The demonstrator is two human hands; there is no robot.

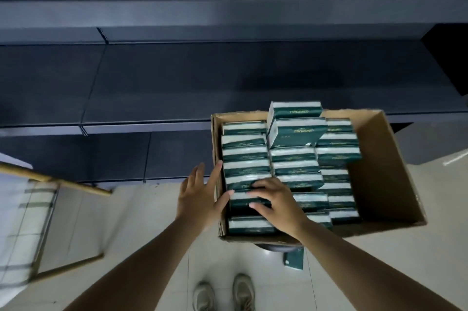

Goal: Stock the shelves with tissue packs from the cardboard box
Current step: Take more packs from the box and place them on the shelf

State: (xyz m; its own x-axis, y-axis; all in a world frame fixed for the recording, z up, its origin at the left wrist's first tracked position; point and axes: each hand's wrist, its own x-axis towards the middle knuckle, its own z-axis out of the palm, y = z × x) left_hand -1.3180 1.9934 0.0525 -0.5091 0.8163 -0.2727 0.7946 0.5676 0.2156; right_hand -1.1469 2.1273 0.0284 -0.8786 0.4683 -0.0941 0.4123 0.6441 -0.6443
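Note:
An open cardboard box stands in front of me, holding several green and white tissue packs in rows. Two packs stand higher at the box's far edge. My right hand lies on a pack in the near left row, fingers spread and bent over it. My left hand is open, fingers straight, against the outside of the box's left wall with the thumb at its rim. The dark shelves behind the box hold nothing.
A single tissue pack lies on the pale tiled floor under the box. A wooden-framed object stands at the left. My shoes are at the bottom. The box's right part has a bare floor.

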